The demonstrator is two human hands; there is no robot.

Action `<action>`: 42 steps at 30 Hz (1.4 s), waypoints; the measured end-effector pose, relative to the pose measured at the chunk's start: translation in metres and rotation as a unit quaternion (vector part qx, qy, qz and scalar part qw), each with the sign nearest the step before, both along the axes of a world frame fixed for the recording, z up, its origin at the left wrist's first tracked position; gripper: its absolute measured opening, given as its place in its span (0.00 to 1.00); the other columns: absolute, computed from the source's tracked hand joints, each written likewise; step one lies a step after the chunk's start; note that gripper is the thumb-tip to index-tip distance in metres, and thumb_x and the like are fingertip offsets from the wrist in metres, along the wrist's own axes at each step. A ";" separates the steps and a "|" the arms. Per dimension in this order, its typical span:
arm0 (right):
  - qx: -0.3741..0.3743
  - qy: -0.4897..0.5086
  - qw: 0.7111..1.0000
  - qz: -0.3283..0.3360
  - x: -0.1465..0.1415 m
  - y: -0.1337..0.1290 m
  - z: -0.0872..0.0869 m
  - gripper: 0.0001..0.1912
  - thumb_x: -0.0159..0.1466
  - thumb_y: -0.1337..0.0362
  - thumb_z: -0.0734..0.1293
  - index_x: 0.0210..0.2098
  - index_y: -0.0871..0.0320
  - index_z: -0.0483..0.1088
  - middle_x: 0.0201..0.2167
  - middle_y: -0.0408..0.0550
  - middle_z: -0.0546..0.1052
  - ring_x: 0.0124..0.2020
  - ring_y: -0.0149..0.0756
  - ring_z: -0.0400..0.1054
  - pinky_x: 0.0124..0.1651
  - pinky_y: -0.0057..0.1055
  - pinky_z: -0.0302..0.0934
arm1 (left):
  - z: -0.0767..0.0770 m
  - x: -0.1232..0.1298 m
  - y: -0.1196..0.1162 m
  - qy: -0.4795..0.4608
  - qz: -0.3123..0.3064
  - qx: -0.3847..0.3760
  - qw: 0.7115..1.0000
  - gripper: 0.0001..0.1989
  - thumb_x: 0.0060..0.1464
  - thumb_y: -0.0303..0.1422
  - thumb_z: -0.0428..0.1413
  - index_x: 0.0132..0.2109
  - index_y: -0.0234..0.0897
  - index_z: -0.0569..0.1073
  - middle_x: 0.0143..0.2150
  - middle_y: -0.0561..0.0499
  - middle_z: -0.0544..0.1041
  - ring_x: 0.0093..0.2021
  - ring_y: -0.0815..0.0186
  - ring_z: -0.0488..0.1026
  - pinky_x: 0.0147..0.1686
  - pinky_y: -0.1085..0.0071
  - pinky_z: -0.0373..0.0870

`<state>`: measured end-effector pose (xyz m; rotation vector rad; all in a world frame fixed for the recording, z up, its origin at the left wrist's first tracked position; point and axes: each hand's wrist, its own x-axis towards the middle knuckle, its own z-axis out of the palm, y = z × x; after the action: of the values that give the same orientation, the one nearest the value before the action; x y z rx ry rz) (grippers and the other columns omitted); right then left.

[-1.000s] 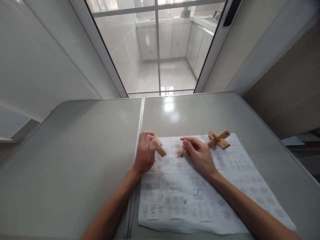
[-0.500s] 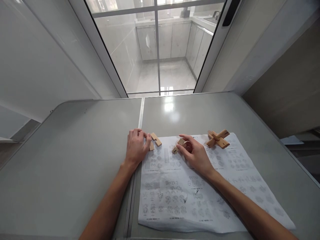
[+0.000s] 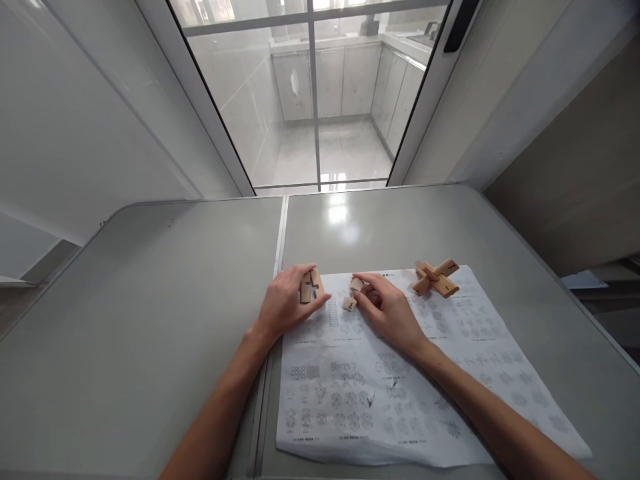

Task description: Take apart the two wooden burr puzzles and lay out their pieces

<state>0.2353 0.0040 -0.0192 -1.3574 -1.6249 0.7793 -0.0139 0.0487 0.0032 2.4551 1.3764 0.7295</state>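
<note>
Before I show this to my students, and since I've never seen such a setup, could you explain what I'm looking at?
There is no machine here: these are a person's two bare hands. The view comes from one camera worn on that person's head, looking forward and down.

In front is a grey table with a large printed sheet on its right half. The left hand curls around two notched wooden pieces; how firmly it holds them, I can't tell. The right hand has its fingertips at a pale wooden piece, and just nearer the person is a marked piece. Farther right sits a cross-shaped wooden assembly. Beyond the table is a paned glass door.
</note>
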 end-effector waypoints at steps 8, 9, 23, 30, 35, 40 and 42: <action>-0.012 0.031 0.996 0.079 0.000 -0.001 0.003 0.14 0.75 0.61 0.66 0.59 0.52 0.74 0.49 0.53 0.81 0.40 0.42 0.78 0.41 0.39 0.74 | 0.009 0.014 -0.012 -0.022 -0.136 -0.056 0.989 0.42 0.53 0.52 0.71 0.69 0.46 0.65 0.62 0.43 0.79 0.56 0.50 0.81 0.53 0.58 0.78; -0.016 0.039 0.995 0.090 0.000 -0.002 0.004 0.15 0.75 0.62 0.66 0.59 0.52 0.73 0.50 0.53 0.81 0.41 0.42 0.78 0.41 0.39 0.75 | 0.009 0.015 -0.012 -0.022 -0.142 -0.060 0.988 0.44 0.52 0.52 0.72 0.70 0.46 0.64 0.63 0.43 0.79 0.58 0.50 0.81 0.54 0.58 0.78; -0.062 0.072 0.993 0.073 -0.003 -0.005 0.007 0.15 0.72 0.64 0.64 0.57 0.55 0.73 0.46 0.54 0.83 0.39 0.42 0.80 0.38 0.38 0.74 | 0.001 0.015 -0.013 -0.002 -0.033 -0.045 0.998 0.37 0.54 0.48 0.72 0.66 0.47 0.71 0.58 0.49 0.82 0.49 0.56 0.83 0.45 0.62 0.78; -0.068 0.073 0.992 0.074 -0.002 -0.005 0.007 0.14 0.73 0.63 0.64 0.56 0.55 0.74 0.46 0.55 0.82 0.40 0.43 0.79 0.38 0.40 0.75 | -0.001 0.010 -0.009 0.024 0.126 -0.004 0.992 0.29 0.55 0.52 0.69 0.58 0.42 0.76 0.55 0.48 0.81 0.43 0.57 0.84 0.37 0.64 0.76; -0.062 0.074 0.992 0.076 -0.002 -0.005 0.007 0.13 0.73 0.63 0.64 0.55 0.54 0.74 0.44 0.54 0.81 0.42 0.44 0.80 0.38 0.38 0.75 | 0.001 0.008 -0.008 0.040 0.215 0.029 0.975 0.27 0.55 0.51 0.69 0.55 0.42 0.77 0.52 0.47 0.82 0.39 0.56 0.83 0.31 0.65 0.72; -0.065 0.067 0.993 0.078 -0.003 -0.005 0.009 0.13 0.73 0.63 0.64 0.54 0.54 0.74 0.46 0.54 0.81 0.42 0.44 0.79 0.37 0.38 0.75 | 0.006 0.009 -0.009 0.052 0.236 0.029 0.970 0.33 0.54 0.54 0.69 0.59 0.42 0.74 0.58 0.43 0.81 0.39 0.53 0.83 0.29 0.64 0.70; -0.065 0.068 0.993 0.077 -0.003 -0.004 0.009 0.13 0.73 0.63 0.64 0.54 0.54 0.74 0.46 0.55 0.81 0.42 0.44 0.79 0.37 0.38 0.75 | 0.009 0.011 -0.011 0.046 0.230 0.056 0.971 0.38 0.53 0.56 0.69 0.63 0.41 0.72 0.62 0.40 0.78 0.41 0.53 0.82 0.27 0.65 0.69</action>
<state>0.2323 -0.0005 -0.0099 -1.2500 -1.6074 1.0626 -0.0029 0.0376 0.0122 2.2929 2.0278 0.8130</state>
